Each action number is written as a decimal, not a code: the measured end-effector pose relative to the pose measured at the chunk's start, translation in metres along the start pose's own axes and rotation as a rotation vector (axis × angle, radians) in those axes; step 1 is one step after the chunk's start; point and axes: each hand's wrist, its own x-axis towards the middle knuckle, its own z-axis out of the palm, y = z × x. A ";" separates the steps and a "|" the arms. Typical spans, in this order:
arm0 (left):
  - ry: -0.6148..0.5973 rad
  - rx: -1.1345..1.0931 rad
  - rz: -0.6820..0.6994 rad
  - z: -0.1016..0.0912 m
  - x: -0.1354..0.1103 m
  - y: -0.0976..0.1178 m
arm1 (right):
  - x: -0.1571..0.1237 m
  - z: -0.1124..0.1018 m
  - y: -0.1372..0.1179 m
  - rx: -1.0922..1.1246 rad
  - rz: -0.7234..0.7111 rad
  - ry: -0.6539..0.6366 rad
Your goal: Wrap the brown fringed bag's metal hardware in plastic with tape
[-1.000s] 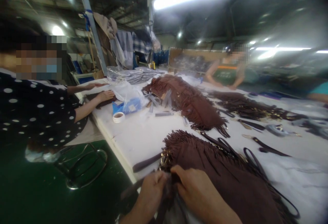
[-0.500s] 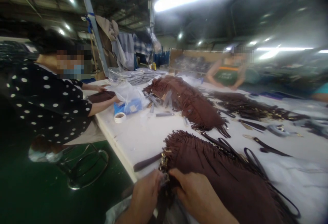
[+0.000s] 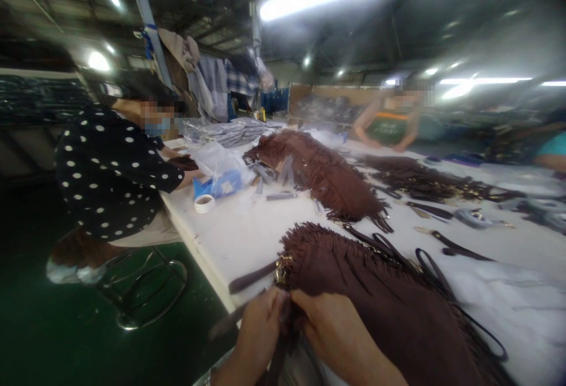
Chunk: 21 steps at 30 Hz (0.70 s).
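Observation:
My left hand (image 3: 259, 330) and my right hand (image 3: 340, 330) meet at the near edge of the table, fingertips pinched together. Between them is a dark brown strap (image 3: 277, 358), hanging down below the fingers; the exact spot gripped is hidden. Just beyond my fingertips, gold metal clasps (image 3: 283, 269) lie at the end of a brown fringed bag (image 3: 362, 297). This bag stretches to the right, alongside and under my right hand. Another brown strap end (image 3: 252, 279) points left from the clasps.
More brown fringed bags (image 3: 318, 168) are piled mid-table. A roll of tape (image 3: 204, 203) and a blue plastic packet (image 3: 227, 182) lie at left. Loose straps (image 3: 460, 244) lie at right. A person in polka dots (image 3: 119, 174) sits at left; another person (image 3: 389, 124) is across the table.
My hands have drawn closer together, with the clasps now showing above the fingertips. The person in polka dots has leaned forward, towards the table.

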 end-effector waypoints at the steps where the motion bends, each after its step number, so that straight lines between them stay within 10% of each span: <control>1: 0.002 -0.029 -0.015 0.001 0.001 0.000 | 0.000 0.000 -0.001 -0.005 0.003 -0.004; 14: -0.216 -0.584 -0.266 -0.017 -0.017 0.025 | 0.002 0.000 -0.017 -0.035 0.140 0.036; 21: -0.382 -1.022 -0.429 -0.040 -0.028 -0.001 | 0.003 0.006 -0.019 -0.004 0.141 0.063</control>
